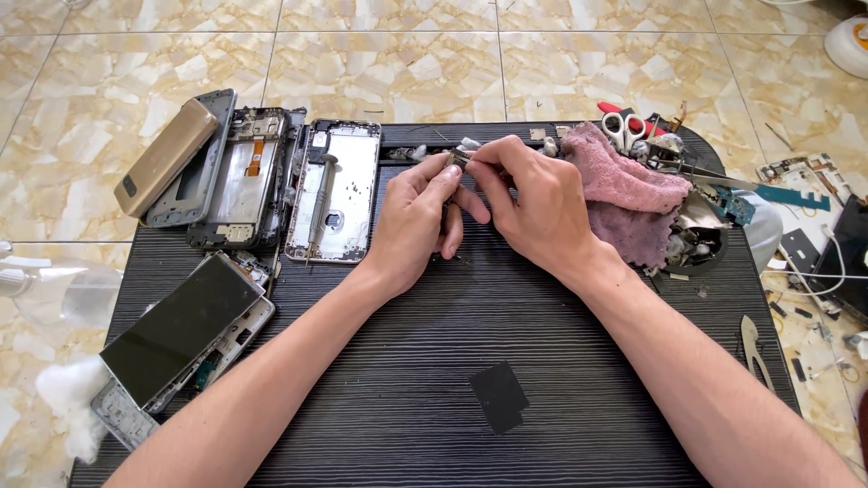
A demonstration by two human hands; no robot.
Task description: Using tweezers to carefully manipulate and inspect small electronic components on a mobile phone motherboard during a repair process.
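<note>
A: Mat (561,398) on the floor (389,63). Both hands over its far middle, left hand (418,221) touching right hand (533,203), a small part (457,159) pinched between their fingertips.

B: Left of them?

A: 1 open phone frame (336,192), a screwdriver (321,201) lying on it. Further left, 2 more frames (237,181), overlapping, a back cover (165,155) on the outermost. Nearer, at the mat's left edge, a screen (181,327) on another frame.

B: Right side?

A: Cloth (624,185) just beside the right hand. Scissors (624,126) behind the cloth. Tweezers (752,348) at the mat's right edge. A patch (499,396) lies near, between the forearms.
</note>
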